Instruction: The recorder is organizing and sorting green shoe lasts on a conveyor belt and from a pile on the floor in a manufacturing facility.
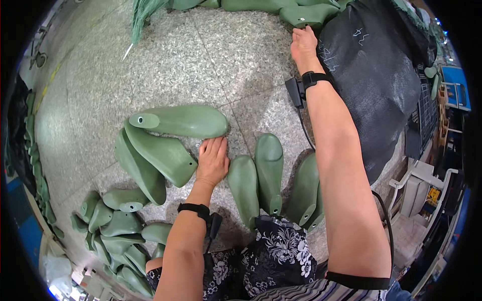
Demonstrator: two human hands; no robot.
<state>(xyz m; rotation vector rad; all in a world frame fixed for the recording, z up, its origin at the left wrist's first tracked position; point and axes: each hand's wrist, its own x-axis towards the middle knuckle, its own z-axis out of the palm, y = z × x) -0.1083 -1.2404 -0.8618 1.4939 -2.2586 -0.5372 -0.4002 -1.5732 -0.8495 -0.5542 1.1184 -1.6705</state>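
Green plastic shoe lasts lie around me on the floor. My left hand (214,161) rests by the front end of a shoe last (188,120), its fingers stretched out and touching or nearly touching that edge. Below this one, another shoe last (165,156) lies at an angle, beside a third (134,155). Far ahead, my right hand (304,46) is closed at the near end of a green shoe last (310,15) in the pile; its thumb side is partly hidden.
A large black woven sack (371,75) stands right of my right arm. Several shoe lasts (120,223) are heaped at lower left, and more (269,155) stand by my knees. Green frayed strands (143,20) hang over the speckled stone floor (125,65). A grey metal frame (414,190) is at right.
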